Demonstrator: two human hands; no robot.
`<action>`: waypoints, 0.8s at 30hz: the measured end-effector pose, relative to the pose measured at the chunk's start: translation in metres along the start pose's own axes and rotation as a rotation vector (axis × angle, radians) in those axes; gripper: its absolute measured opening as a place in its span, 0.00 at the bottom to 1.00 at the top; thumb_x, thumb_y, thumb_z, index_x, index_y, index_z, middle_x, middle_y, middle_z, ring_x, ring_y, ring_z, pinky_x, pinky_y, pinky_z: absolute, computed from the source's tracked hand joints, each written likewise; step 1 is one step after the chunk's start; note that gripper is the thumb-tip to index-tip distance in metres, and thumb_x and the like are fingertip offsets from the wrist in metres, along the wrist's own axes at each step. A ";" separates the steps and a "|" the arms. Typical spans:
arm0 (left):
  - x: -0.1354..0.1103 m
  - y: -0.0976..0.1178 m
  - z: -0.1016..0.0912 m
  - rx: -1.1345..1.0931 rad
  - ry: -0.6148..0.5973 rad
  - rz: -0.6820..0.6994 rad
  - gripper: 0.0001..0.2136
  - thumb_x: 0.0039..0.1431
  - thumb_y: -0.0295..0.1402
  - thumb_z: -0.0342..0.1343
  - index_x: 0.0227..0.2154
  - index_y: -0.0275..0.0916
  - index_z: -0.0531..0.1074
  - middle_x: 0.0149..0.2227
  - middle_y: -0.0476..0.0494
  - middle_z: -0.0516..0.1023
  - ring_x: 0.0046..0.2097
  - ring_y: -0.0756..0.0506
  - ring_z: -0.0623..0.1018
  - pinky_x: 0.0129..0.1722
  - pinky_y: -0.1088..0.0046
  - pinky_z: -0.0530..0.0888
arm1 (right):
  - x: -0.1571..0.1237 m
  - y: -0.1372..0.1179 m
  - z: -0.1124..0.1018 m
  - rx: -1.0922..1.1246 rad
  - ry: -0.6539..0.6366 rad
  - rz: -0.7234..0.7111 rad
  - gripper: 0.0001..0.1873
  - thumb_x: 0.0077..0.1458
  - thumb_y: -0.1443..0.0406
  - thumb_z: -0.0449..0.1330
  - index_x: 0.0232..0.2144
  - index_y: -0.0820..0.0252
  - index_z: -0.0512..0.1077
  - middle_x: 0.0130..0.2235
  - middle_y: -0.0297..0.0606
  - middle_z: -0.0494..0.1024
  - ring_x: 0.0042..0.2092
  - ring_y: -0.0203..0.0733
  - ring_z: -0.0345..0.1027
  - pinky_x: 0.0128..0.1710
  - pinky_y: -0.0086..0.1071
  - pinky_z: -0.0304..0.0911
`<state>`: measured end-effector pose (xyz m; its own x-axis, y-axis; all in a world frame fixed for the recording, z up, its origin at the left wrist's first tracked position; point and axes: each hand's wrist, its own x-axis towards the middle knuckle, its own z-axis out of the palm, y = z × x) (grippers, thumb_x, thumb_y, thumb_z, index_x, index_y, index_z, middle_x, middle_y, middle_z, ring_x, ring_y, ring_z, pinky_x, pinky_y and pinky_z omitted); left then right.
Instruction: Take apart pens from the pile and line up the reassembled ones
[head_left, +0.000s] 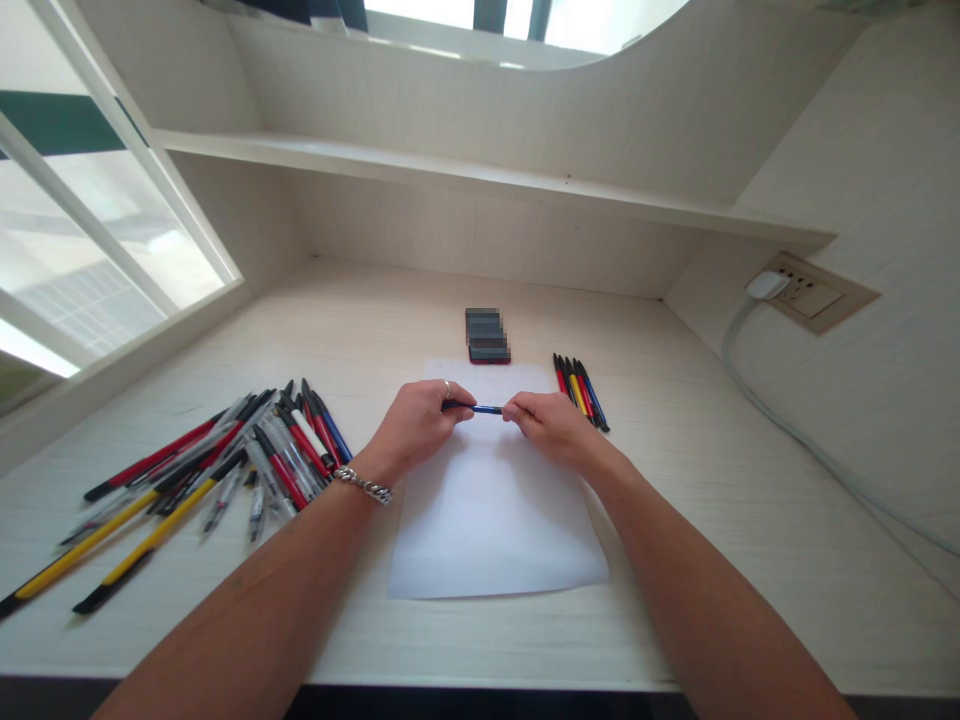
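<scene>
A blue pen [484,409] is held level between both hands, above the far part of a white sheet of paper [491,510]. My left hand [417,422], with a ring and a chain bracelet at the wrist, is closed on the pen's left end. Closed fingers of my right hand [549,424] pinch the right end. Left of the paper lies a loose heap of several pens [225,460] in red, black, yellow and clear. A small neat row of pens [581,390] lies to the right of the paper's far corner.
A dark phone-like object [487,336] lies beyond the paper. A wall socket with a white plug [769,285] and its cable [810,450] run along the right wall. A shelf [480,180] spans the back above the desk. A window [82,240] is at the left.
</scene>
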<state>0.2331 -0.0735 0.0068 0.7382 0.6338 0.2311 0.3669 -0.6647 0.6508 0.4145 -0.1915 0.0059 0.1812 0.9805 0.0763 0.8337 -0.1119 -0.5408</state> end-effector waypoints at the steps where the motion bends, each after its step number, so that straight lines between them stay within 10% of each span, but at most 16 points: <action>1: 0.000 0.000 0.000 -0.006 0.003 -0.002 0.07 0.53 0.30 0.58 0.33 0.44 0.79 0.34 0.51 0.82 0.37 0.46 0.78 0.39 0.71 0.71 | 0.000 0.000 0.000 -0.005 -0.003 -0.001 0.15 0.61 0.61 0.50 0.30 0.57 0.74 0.29 0.33 0.76 0.30 0.35 0.63 0.30 0.28 0.52; 24: -0.002 0.005 0.003 0.006 0.071 0.059 0.07 0.53 0.30 0.59 0.34 0.44 0.80 0.36 0.51 0.82 0.39 0.46 0.79 0.43 0.71 0.72 | 0.000 0.003 -0.004 0.036 -0.028 0.022 0.17 0.62 0.60 0.49 0.31 0.58 0.75 0.29 0.34 0.76 0.30 0.37 0.66 0.31 0.29 0.55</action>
<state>0.2353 -0.0787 0.0076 0.7166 0.6196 0.3204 0.3273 -0.7043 0.6299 0.4193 -0.1929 0.0077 0.1842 0.9820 0.0412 0.8104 -0.1280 -0.5718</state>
